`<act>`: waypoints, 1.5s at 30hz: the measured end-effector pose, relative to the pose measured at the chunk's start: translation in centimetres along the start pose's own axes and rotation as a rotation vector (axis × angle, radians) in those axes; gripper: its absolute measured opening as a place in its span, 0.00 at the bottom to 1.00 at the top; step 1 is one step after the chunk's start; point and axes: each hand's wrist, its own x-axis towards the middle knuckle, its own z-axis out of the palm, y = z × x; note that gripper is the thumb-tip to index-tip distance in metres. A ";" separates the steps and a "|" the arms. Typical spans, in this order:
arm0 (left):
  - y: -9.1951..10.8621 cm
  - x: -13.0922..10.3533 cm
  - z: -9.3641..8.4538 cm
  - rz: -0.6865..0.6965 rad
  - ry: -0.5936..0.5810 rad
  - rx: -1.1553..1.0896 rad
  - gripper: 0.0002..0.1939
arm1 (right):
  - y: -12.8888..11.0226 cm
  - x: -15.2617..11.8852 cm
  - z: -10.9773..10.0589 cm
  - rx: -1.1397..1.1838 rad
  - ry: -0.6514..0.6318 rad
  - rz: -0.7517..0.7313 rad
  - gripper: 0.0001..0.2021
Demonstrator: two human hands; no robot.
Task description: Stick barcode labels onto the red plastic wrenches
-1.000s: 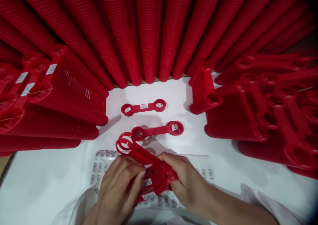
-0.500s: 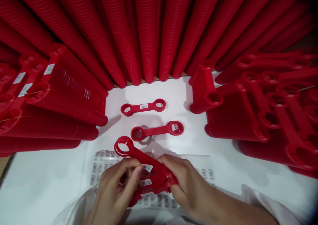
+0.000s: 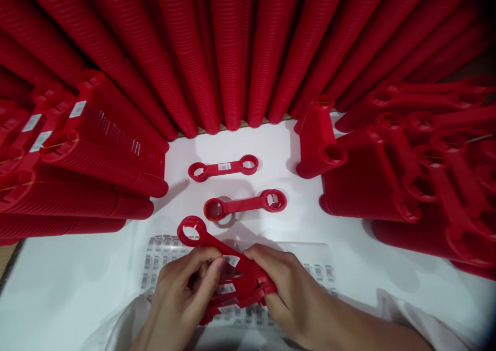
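Gripping a fanned bundle of red plastic bars with ringed ends (image 3: 217, 245), we are clenching its lower right end in our right hand (image 3: 296, 289) above the white tabletop (image 3: 70, 289). Our left hand (image 3: 174, 296) is bringing thumb and forefinger together at the edge of a small white barcode label (image 3: 232, 260) on the top bar; whether they are pinching or pressing it, we cannot tell.

For tidy handling, we are judging that a steady right grip matters most, with the fan spread so each bar's flat middle is showing. We are favouring light fingertips at the label's edge, keeping it square to the bar and free of creases.

We are seeing no box or tray. Nested red plastic stacks are standing at left (image 3: 104, 139) and right (image 3: 360, 185), and a clear sheet printed with rows of barcode labels (image 3: 155, 262) is lying beneath our hands. Beyond the bundle, a labelled red double-ringed bar (image 3: 237, 166) is resting apart.
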 end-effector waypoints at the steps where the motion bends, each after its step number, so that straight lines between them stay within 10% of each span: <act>1: 0.0 0.0 0.0 0.003 0.004 0.006 0.08 | 0.0 0.0 0.0 0.000 -0.001 0.002 0.14; 12: -0.1 -0.1 0.4 0.154 0.085 0.051 0.04 | -0.2 -0.1 0.0 -0.021 -0.030 0.019 0.19; 45: 0.7 -0.4 -0.3 0.012 0.088 -0.028 0.11 | -0.8 0.0 -0.3 0.240 -0.070 0.148 0.11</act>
